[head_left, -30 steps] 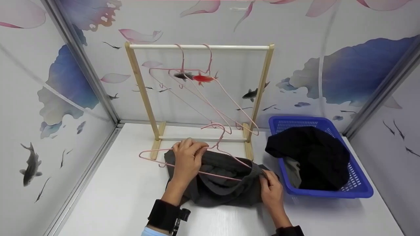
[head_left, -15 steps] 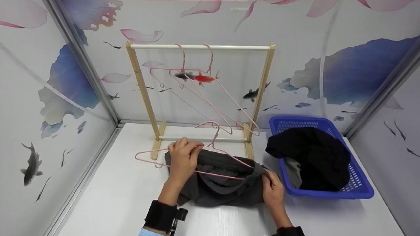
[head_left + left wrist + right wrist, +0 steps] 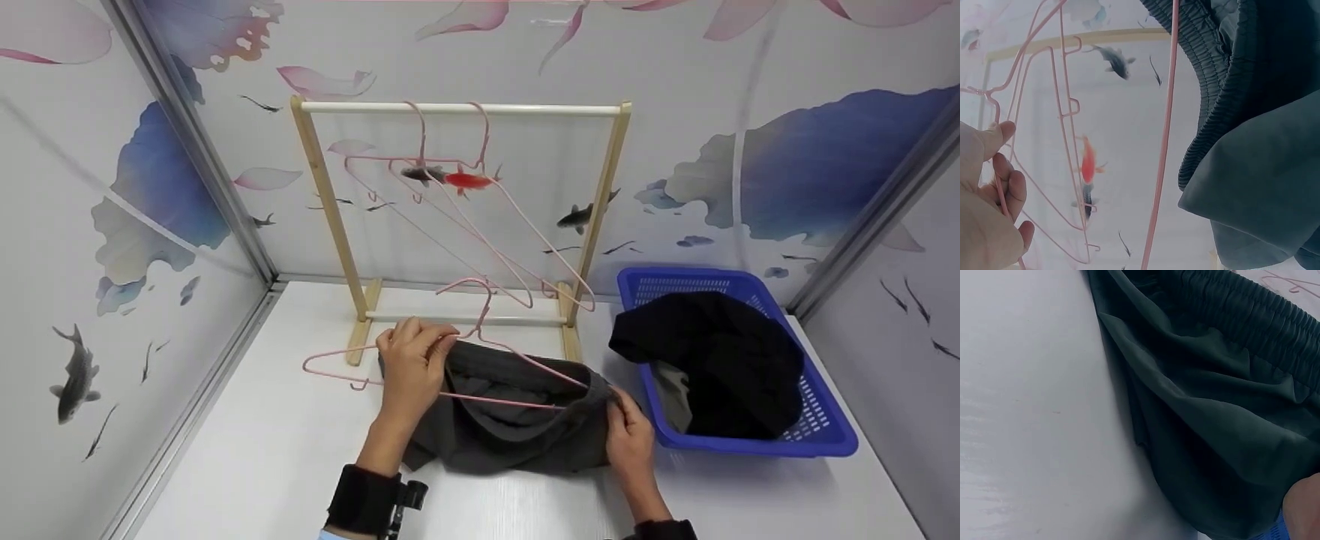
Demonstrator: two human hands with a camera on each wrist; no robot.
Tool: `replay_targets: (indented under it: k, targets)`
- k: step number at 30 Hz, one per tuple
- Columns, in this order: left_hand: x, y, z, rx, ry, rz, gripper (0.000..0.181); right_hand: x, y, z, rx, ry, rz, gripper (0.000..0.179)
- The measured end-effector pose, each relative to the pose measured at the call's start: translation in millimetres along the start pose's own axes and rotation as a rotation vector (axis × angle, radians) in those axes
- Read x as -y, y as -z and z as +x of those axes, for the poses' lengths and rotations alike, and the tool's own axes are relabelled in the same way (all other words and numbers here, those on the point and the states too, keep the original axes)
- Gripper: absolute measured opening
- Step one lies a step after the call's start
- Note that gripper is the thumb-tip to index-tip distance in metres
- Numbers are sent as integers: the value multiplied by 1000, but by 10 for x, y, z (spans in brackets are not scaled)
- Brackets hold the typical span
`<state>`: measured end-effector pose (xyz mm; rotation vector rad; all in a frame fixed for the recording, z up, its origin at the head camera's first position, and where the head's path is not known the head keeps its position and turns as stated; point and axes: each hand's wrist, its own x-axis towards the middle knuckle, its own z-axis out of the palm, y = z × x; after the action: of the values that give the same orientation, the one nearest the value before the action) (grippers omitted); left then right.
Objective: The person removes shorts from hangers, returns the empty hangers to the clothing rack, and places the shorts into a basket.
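Dark grey elastic-waist pants [image 3: 517, 450] lie bunched on the white table, their waist opening facing up. My left hand [image 3: 411, 367] pinches a pink wire hanger [image 3: 495, 400] by its upper arm, just left of the hook. The hanger's right end sits inside the waistband [image 3: 1241, 315]; its left end sticks out past my left hand. With my right hand [image 3: 630, 442] I grip the right side of the waistband, close to that inserted end. In the left wrist view, thumb and fingers [image 3: 1015, 191] curl round the hanger wire.
Behind the pants stands a wooden rack with a white rail [image 3: 525, 109]. Two pink hangers [image 3: 510, 202] hang from it. A blue plastic basket [image 3: 750, 446] on the right holds black clothes [image 3: 720, 367] and a grey piece [image 3: 670, 394]. Printed panels enclose the table.
My left hand has drawn the hanger to the left, and its hook moved left with it. My right hand has shifted slightly right, pulling the waistband that way.
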<state>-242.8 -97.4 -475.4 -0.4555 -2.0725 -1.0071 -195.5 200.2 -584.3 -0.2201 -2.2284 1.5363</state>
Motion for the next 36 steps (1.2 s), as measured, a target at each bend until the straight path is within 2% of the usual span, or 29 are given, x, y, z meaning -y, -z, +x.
replay_targets:
  k: [14,26,36]
  targets:
    - [-25,54,32,-17,-1,9,4,-66,11,36,20,-92,13,34]
    - [22,90,56,-29,-21,5,8,-48,58,38,67,-205,26,40]
    - [24,133,69,-33,-33,-5,10,-121,42,20,62,-226,-21,38]
